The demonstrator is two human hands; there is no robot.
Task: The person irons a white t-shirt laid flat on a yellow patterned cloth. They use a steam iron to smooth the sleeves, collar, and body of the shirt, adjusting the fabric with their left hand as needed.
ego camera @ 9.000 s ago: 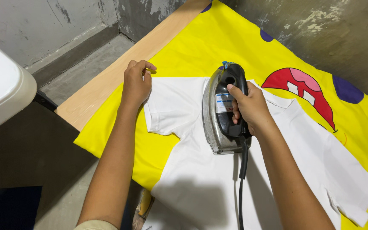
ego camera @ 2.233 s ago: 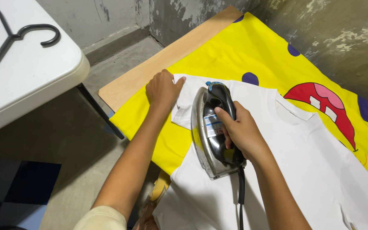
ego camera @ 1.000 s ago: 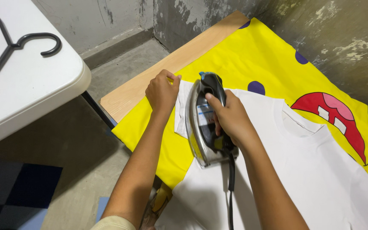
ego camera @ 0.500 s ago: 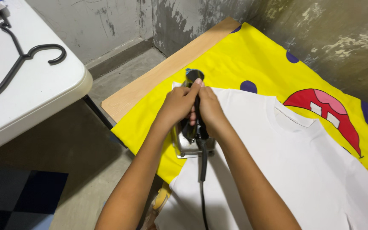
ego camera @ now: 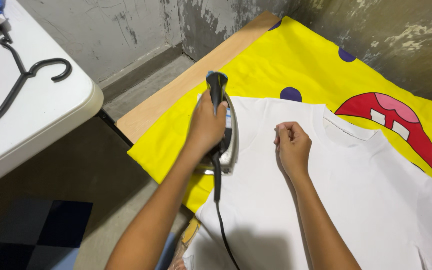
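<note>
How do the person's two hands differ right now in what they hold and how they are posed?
The left hand grips the handle of the iron, which stands tilted on its edge; the right hand holds nothing. The left hand's fingers wrap the handle, while the right hand is loosely curled, resting on the white T-shirt. Both are bare and lie over the shirt.

One head-worn view looks steeply down, close over the white shirt [ego camera: 336, 190].

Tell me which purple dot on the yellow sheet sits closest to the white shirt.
The purple dot just above the white shirt, touching its shoulder edge left of the collar. The other dots lie farther up the yellow sheet or at its right edge.
</note>
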